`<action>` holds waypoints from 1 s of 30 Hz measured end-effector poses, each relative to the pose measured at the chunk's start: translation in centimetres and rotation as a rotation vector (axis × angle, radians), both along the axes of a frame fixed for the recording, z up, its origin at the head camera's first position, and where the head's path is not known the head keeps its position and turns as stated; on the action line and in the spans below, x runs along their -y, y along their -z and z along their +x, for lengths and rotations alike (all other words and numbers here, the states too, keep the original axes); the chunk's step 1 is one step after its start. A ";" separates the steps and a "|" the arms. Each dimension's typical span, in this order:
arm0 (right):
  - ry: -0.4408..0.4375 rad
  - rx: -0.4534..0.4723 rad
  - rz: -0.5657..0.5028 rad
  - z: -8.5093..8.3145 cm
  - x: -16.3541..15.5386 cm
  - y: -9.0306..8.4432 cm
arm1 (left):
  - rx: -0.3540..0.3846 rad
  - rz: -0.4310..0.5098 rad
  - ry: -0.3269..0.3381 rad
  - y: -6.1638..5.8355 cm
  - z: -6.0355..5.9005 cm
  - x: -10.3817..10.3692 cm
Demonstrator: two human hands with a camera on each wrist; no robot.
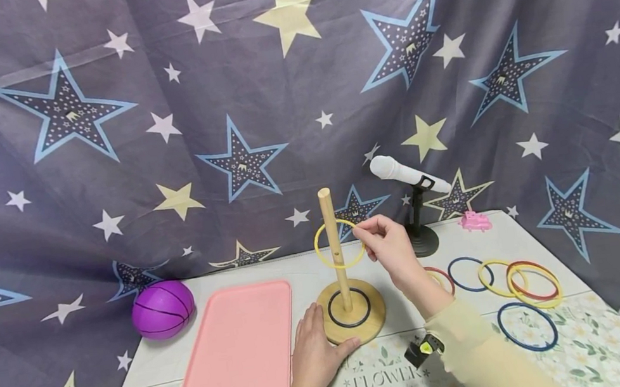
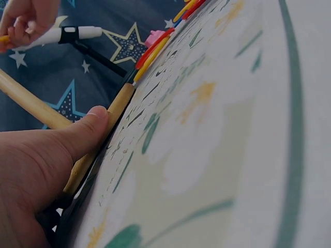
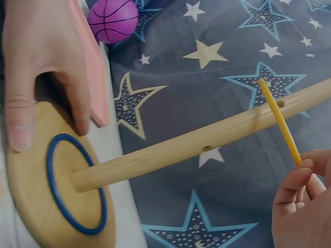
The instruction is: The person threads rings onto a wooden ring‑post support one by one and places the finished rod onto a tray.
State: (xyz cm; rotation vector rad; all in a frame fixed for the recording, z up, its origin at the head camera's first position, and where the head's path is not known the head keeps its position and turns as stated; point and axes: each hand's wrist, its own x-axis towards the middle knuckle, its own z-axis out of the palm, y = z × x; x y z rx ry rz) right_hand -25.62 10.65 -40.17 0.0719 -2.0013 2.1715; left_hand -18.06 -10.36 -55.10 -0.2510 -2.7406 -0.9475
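A wooden peg [image 1: 326,211] stands upright on a round wooden base [image 1: 372,323]. A dark blue ring [image 1: 328,311] lies on the base around it. My right hand [image 1: 368,230] pinches a yellow ring [image 1: 330,265], held tilted around the upper part of the peg. The right wrist view shows the ring [image 3: 279,119] against the peg [image 3: 196,147] and held by my fingers [image 3: 302,170]. My left hand [image 1: 326,335] lies flat beside the base, thumb along its rim. In the left wrist view the thumb [image 2: 88,129] presses the base's edge [image 2: 121,101].
A pink tray [image 1: 236,355] lies left of the base, with a purple ball [image 1: 162,309] behind it. A white microphone on a black stand [image 1: 408,176] rises just behind my right hand. Several loose coloured rings [image 1: 521,284] and a small pink toy [image 1: 474,221] lie to the right.
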 end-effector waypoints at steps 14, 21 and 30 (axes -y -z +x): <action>0.024 0.065 0.005 0.3 0.1 3.4 | 0.034 -0.012 -0.012 0.3 -0.4 -0.1; 0.012 0.100 0.030 0.3 0.2 5.0 | 0.035 -0.017 -0.016 0.2 -0.4 -0.1; -0.031 0.131 0.077 0.8 0.3 6.7 | 0.028 -0.012 -0.012 0.3 -0.3 0.0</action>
